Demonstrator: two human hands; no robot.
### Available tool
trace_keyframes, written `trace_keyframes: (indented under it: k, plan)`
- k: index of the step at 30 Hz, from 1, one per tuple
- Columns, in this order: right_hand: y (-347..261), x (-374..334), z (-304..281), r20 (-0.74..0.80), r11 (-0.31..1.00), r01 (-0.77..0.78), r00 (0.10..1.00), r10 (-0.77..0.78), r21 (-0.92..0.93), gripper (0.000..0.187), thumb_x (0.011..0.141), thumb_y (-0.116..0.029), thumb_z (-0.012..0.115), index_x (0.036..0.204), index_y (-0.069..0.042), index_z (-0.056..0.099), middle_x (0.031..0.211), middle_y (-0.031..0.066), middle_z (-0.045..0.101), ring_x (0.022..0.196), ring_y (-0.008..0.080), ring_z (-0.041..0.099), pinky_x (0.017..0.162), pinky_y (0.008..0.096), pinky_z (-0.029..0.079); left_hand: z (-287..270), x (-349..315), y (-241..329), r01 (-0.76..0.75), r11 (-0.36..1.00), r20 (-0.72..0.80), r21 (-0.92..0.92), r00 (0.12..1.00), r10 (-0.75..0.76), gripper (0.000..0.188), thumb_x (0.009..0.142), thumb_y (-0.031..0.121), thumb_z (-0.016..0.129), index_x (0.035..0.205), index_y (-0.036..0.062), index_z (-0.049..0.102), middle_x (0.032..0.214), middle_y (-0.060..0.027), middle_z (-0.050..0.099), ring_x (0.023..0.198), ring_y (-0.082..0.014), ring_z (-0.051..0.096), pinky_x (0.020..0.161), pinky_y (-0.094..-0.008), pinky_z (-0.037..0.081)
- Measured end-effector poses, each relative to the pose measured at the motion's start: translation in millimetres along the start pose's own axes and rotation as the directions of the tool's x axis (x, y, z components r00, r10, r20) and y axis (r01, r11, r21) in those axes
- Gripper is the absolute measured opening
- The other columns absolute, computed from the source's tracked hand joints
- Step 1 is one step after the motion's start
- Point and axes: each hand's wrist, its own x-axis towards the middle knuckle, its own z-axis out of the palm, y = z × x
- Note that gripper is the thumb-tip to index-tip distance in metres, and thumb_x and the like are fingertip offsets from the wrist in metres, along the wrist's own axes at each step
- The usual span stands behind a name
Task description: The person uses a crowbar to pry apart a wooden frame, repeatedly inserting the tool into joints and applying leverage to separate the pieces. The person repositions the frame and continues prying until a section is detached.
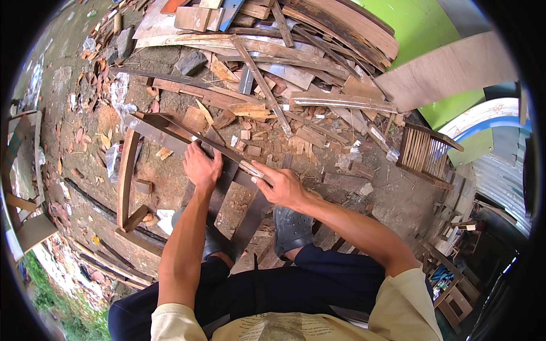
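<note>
Right hand [278,184]: fingers clenched round long wooden-handled tool [223,151], extending forward-left of them. Left hand [203,166] atop 1 dark board [162,136], grip unclear. Best: brace board firmly, left fingers clear of tool's edge.

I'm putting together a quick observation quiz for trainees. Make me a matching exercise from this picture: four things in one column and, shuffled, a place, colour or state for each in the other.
1. Left hand
2. Right hand
3. Clogs
4. Slatted wooden piece

a. Dark grey, dotted with holes
b. Farther right than both hands
c. Closed round a tool's handle
d. Against a dark board

Pairs: 1-d, 2-c, 3-a, 4-b
</note>
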Motion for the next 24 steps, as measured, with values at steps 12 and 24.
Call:
trace_keyframes:
  k: [12, 24]
  plan:
    - [6.9, 10.5, 12.2, -0.082, 0.997, 0.073, 0.994, -0.072, 0.003, 0.049, 0.097, -0.022, 0.071, 0.140, 0.000, 0.062, 0.082, 0.0246, 0.073, 0.055, 0.0316, 0.069, 0.056, 0.0407, 0.054, 1.4, -0.5, 0.6, -0.020, 1.000, -0.029, 0.015, 0.999, 0.021, 0.062, 0.086, 0.045, 0.066, 0.125, -0.0018, 0.055, 0.121, -0.0197, 0.061, 0.119, -0.0372, 0.058, 0.103, -0.0484, 0.045]
    - [-7.1, 3.4, -12.7, 0.033, 0.994, -0.075, 0.996, 0.078, -0.076, 0.049, 0.096, -0.026, 0.068, 0.138, -0.003, 0.062, 0.084, 0.0260, 0.073, 0.071, 0.0416, 0.073, 0.063, 0.0480, 0.059, 3.4, -0.2, -0.4, 0.006, 0.999, -0.036, 0.042, 0.999, -0.005, 0.060, 0.086, 0.046, 0.066, 0.120, -0.0014, 0.053, 0.120, -0.0192, 0.059, 0.118, -0.0369, 0.056, 0.101, -0.0486, 0.043]
